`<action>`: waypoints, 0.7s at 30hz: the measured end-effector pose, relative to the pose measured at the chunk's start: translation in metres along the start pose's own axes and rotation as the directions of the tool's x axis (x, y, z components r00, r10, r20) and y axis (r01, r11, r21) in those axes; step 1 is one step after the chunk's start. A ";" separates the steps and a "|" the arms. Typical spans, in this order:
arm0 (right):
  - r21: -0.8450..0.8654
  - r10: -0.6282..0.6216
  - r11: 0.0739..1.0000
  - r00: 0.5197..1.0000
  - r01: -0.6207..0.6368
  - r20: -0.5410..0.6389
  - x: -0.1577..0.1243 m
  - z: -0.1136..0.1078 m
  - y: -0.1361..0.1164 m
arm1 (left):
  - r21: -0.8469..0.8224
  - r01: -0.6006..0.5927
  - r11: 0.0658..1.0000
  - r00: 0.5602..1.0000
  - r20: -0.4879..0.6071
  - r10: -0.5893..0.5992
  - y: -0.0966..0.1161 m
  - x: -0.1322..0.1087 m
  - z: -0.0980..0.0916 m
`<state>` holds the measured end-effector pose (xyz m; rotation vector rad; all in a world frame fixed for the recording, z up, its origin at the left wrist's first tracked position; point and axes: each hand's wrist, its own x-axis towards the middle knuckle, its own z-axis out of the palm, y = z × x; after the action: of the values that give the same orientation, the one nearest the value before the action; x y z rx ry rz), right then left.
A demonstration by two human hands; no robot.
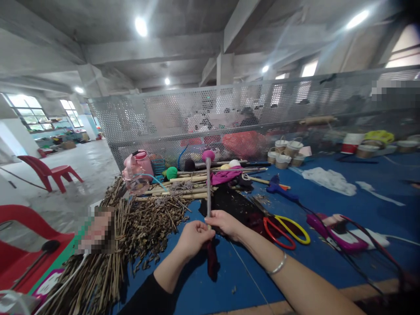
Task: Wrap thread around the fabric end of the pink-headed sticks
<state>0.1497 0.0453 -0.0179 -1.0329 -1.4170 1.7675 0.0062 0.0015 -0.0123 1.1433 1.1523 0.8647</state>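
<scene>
A thin grey stick with a pink ball-shaped head [208, 186] stands nearly upright in front of me, above the blue table. My right hand [223, 222] is closed on its lower part, thumb and fingers pinched together. Just below and to the left, my left hand [196, 236] pinches at the stick's lower end; my fingers hide what exactly lies between them. A dark red piece of cloth [212, 261] hangs under the hands, and I cannot tell whether it is joined to the stick. Black cloth [226, 210] lies behind my hands.
Scissors [285, 227] with red and yellow handles lie by my right forearm. A blue glue gun [282, 190] is beyond them. Dried stems [108, 258] are heaped at left. Sticks, a pink jug [142, 162] and small pots [290, 151] stand before a perforated metal screen [157, 118].
</scene>
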 end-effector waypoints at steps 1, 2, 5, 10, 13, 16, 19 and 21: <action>0.029 0.008 1.000 1.000 -0.008 0.023 0.000 -0.002 -0.001 | -0.062 0.027 0.998 0.999 0.043 -0.024 0.001 0.000 0.000; 0.069 0.013 0.997 0.999 -0.016 0.051 -0.001 -0.004 -0.002 | -0.129 0.052 0.990 0.995 0.093 -0.040 0.003 -0.001 0.001; 0.168 0.010 0.985 0.994 -0.029 0.113 -0.002 -0.007 -0.004 | -0.285 0.103 0.953 0.972 0.232 -0.036 0.007 -0.004 0.001; 0.100 0.002 0.995 0.999 -0.006 0.044 0.001 -0.002 0.001 | -0.187 0.105 0.977 0.980 0.188 -0.069 0.002 -0.004 0.001; 0.025 -0.010 1.000 0.999 0.011 -0.032 0.003 0.003 0.004 | 0.008 -0.004 1.000 1.000 0.021 0.003 -0.002 -0.001 0.001; 0.061 -0.003 0.998 1.000 0.004 -0.007 0.000 0.004 0.001 | 0.018 -0.037 0.999 0.999 0.001 0.037 0.001 -0.001 0.000; 0.169 0.021 0.985 0.993 -0.041 0.119 -0.005 0.001 -0.005 | -0.147 0.055 0.988 0.984 0.174 -0.029 0.010 -0.006 -0.003; 0.188 0.016 0.981 0.984 -0.049 0.175 -0.007 0.000 -0.007 | -0.230 0.136 0.964 0.951 0.302 -0.062 0.014 -0.010 -0.005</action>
<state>0.1532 0.0407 -0.0095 -0.8225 -1.3055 2.0143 -0.0005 -0.0032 0.0040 0.9588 0.8249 0.7111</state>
